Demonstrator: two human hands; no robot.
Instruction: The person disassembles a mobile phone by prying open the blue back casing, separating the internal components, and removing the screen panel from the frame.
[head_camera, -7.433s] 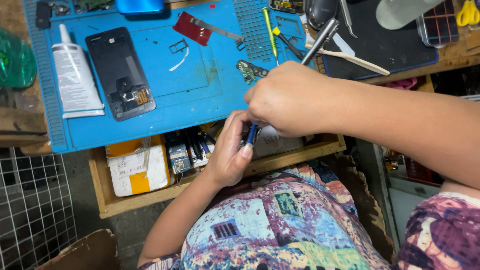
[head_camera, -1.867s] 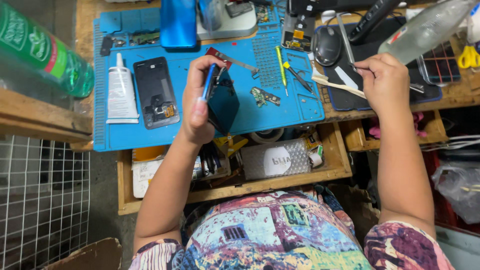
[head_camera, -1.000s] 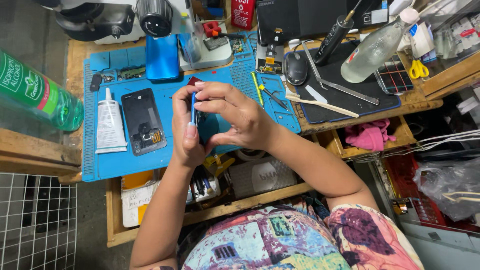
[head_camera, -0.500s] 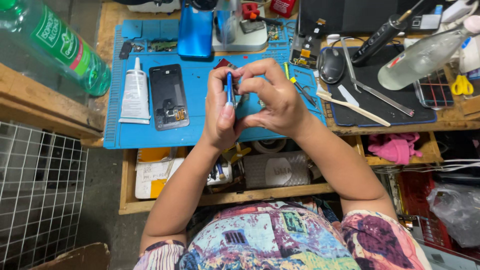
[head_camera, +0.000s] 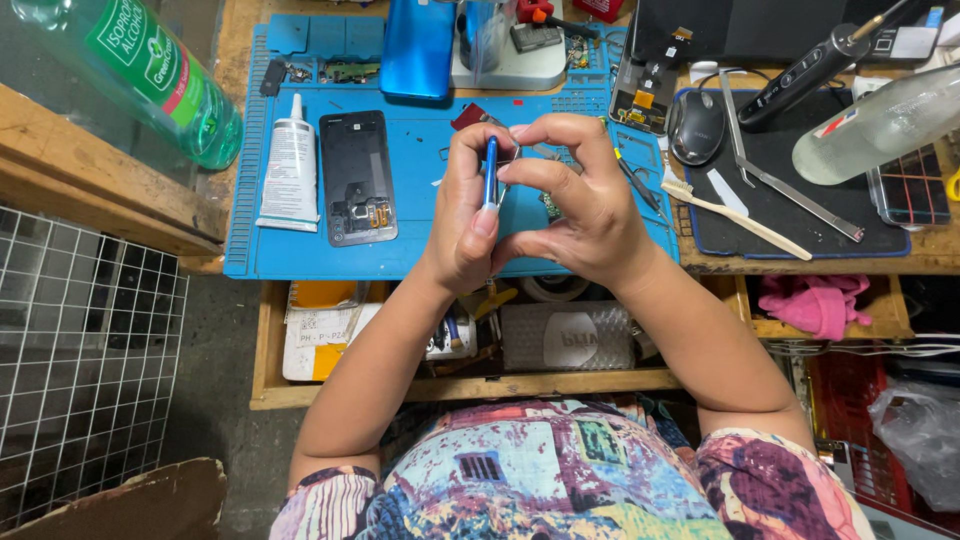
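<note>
Far left: a green bottle (head_camera: 150, 75) lies tilted across a wooden ledge (head_camera: 90, 205), with a wire grid (head_camera: 80, 370) below it.

On the tabletop (head_camera: 235, 60) a blue mat (head_camera: 300, 255) carries, left to right, a white glue tube (head_camera: 290, 165), lying flat, and just beside it an opened phone (head_camera: 357, 177) with its inner parts showing. A blue phone shell (head_camera: 418, 45) lies at the mat's far edge.

Centre: both hands are raised above the mat's near edge. The left hand (head_camera: 462, 215) grips a thin blue phone frame (head_camera: 491, 175) held edge-on and upright, thumb along the near side and fingers curled behind. The right hand (head_camera: 580, 205) meets it from the right: fingers curled over the top, fingertips at the frame's upper end, thumb reaching across below. Whether this hand pinches a small tool cannot be told. A red piece (head_camera: 466, 116) lies on the mat just behind the left hand.

Below the tabletop an open drawer (head_camera: 450, 385) holds boxes and small items.

Right of the hands: a black mat (head_camera: 800, 190) bears a mouse (head_camera: 697, 127), metal tweezers (head_camera: 790, 190), and a pale toothbrush (head_camera: 735, 215). A black pen-shaped tool (head_camera: 805, 75) and a clear bottle (head_camera: 880, 125) lie further right. A pink cloth (head_camera: 815, 300) sits in a compartment beneath
</note>
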